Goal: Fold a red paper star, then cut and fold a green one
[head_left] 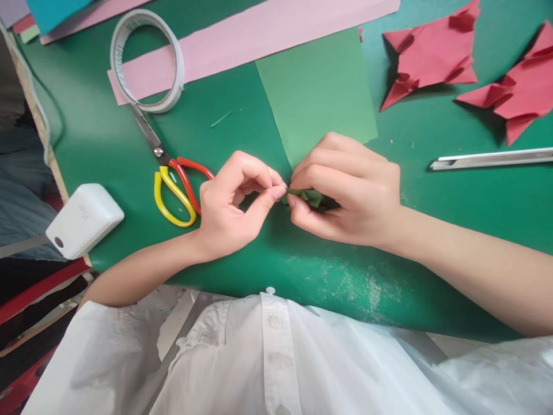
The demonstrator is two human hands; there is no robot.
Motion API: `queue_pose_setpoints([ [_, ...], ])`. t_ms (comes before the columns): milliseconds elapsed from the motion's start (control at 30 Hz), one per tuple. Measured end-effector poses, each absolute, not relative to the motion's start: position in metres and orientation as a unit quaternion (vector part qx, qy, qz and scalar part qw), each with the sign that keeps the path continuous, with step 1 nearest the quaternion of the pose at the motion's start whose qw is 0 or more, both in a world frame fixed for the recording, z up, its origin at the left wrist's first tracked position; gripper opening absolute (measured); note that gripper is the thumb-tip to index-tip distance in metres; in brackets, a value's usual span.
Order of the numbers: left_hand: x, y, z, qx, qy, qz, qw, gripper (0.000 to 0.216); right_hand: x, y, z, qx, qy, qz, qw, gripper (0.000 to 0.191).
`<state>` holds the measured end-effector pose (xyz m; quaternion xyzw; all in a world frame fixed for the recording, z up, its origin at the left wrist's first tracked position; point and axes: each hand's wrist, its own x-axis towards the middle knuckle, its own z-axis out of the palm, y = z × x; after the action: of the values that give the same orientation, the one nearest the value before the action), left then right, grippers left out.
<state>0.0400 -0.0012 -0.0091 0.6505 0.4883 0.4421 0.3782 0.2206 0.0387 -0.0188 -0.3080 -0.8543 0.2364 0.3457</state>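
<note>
My left hand [235, 202] and my right hand [345, 190] meet at the middle of the dark green mat [108, 144]. Both pinch a small folded piece of green paper [311, 197], which is mostly hidden under my right fingers. My left thumb and forefinger grip its left end. Just behind my hands lies a larger light green paper sheet [317, 92], flat on the mat.
Scissors with red and yellow handles [175, 178] lie left of my left hand, beside a roll of white tape [147, 57]. A pink paper strip [259, 40] crosses the back. Folded red paper pieces [432, 52] and a metal ruler [492, 158] lie at the right. A white box [84, 219] sits at the left edge.
</note>
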Motion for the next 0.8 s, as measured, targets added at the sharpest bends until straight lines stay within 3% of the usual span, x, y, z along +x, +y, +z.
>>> queue_pose_setpoints([
  [800,0.0383,-0.0027,-0.0112,0.648,0.503,0.442,0.363,0.009,0.2249,0.0403,-0.0149,-0.333,-0.821,0.293,0.359,0.012],
])
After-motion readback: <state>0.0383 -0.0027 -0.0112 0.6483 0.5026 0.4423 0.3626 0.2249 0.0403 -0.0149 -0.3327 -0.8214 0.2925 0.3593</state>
